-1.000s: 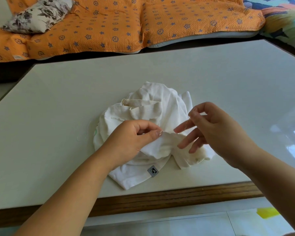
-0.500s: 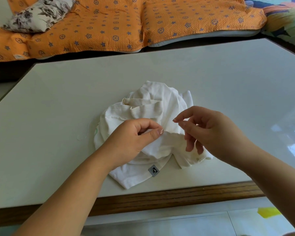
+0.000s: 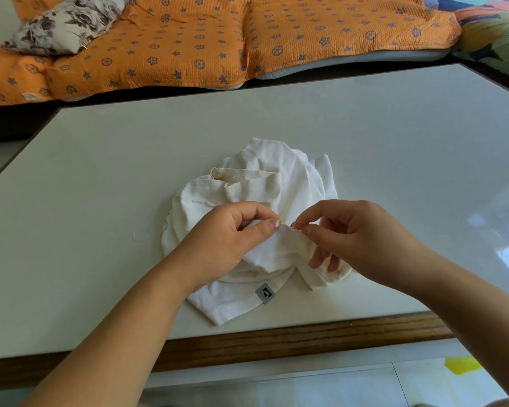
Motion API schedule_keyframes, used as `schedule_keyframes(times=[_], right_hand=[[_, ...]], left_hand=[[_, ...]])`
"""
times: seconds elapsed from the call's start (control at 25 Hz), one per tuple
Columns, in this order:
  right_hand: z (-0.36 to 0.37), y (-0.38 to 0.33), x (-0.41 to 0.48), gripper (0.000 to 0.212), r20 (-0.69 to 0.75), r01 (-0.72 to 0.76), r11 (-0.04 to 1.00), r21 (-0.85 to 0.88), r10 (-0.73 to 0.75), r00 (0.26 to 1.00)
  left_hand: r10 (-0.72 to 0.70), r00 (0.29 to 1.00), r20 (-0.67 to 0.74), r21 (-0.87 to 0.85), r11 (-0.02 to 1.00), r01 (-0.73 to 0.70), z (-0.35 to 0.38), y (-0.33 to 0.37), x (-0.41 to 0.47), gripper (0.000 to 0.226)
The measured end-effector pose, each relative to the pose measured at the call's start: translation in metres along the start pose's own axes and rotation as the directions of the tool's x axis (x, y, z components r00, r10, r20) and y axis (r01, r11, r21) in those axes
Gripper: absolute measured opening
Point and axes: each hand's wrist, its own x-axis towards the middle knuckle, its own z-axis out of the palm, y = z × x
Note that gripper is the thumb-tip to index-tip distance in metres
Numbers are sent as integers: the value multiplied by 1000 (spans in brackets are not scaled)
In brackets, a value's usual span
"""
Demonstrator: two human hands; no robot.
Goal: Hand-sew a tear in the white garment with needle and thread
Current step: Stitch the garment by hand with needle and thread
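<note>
- white garment (image 3: 279,165) bunched on table (image 3: 379,127), near its front edge, grey label (image 3: 265,293) facing up
- left hand (image 3: 227,239) pinches a raised fold of the cloth between thumb and forefinger
- right hand (image 3: 362,239) just beside it — thumb and forefinger nipped on a thin needle (image 3: 296,229) at the fold, other fingers loose
- loose thread (image 3: 147,230) lies on the table left of the garment

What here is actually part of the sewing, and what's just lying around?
For the job: white garment, pinched by the left hand; needle, barely visible, pinched by the right hand; loose thread on the table.
Lying about: orange quilt, floral pillow, yellow scrap.
</note>
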Motion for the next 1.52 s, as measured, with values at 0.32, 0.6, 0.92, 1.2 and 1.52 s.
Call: schedule_keyframes(times=[0.32,0.6,0.92,1.2,1.52], right_hand=[[1,-1,0,15,19,-14,1000,24,13,1000],[2,0,1,14,42,-13,999,39,12,999],[4,3,2,13,51,-34,994,101,29,998],[14,5,3,11,89,-87,940,329,61,994],[23,-2,4,11,107,-78,912,402,38,994]], left_hand=[[8,1000,12,2,1000,-8,-1,-1,0,10],[1,1000,19,18,1000,-1,-1,-2,0,10],[5,999,31,21,1000,-6,0,-2,0,9],[-12,999,46,19,1000,11,5,-5,1,8],[-28,999,42,8,1000,28,8,-6,2,10]])
